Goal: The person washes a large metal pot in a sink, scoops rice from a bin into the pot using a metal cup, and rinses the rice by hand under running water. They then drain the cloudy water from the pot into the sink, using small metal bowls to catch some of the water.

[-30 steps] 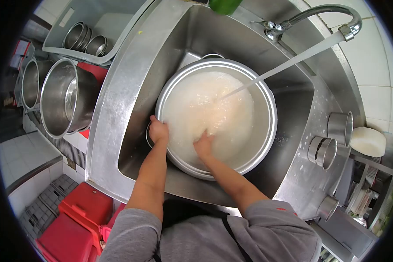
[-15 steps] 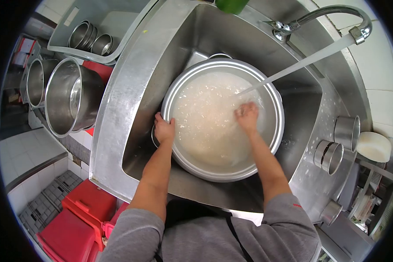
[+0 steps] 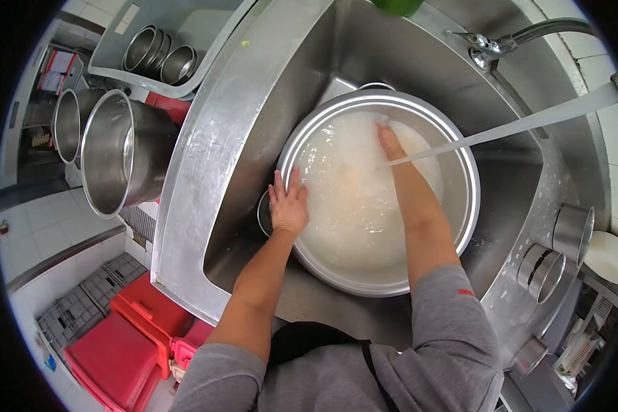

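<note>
A large round metal pot stands in the steel sink, filled with cloudy white water. Paler grain-like stuff, possibly rice, shows below the surface. My left hand lies on the pot's left rim, fingers spread, beside a side handle. My right hand dips into the water toward the far side of the pot; its fingers are under the surface and hidden. From the tap a stream of water pours in, close to my right wrist.
At the left stand two deep steel pots and a grey tub with several metal bowls. Steel cups sit on the right ledge. Below left are red bins. Something green is at the far edge.
My right hand has gone deeper into the water and farther toward the far side. My left hand's fingers have spread from gripping the rim. The view has shifted, moving everything rightward.
</note>
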Available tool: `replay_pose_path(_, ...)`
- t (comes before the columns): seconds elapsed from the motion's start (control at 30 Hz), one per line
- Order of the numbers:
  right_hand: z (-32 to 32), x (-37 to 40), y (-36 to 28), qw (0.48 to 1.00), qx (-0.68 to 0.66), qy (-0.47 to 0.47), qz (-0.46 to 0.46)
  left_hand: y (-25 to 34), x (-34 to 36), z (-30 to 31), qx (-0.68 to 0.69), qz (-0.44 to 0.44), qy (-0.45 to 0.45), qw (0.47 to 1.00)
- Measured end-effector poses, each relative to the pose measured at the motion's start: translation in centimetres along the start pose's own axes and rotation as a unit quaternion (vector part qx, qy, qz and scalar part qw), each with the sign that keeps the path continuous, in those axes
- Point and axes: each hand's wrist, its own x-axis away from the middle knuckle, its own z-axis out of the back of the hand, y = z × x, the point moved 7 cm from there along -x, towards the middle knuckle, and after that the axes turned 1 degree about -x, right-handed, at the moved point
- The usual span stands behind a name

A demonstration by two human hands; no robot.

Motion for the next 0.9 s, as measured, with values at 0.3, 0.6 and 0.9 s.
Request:
replay_pose_path(0.3,-5.2,9.0,0.9,0.974,0.171,-0.144,-0.042,0.0,-0.1,-0.2,0.01,0.01,-0.033,0.999)
replay_pose_path(0.6,-8.9,21.3,-0.1,0.9,0.35,-0.261,0.022,-0.1,0.1,0.0,0.042,0.002,0.08,0.996)
replay_pose_path(0.9,-9.7,21.0,-1.4,0.851,0.429,-0.288,0.096,-0.3,0.0,-0.5,0.027,0.002,0.079,0.997)
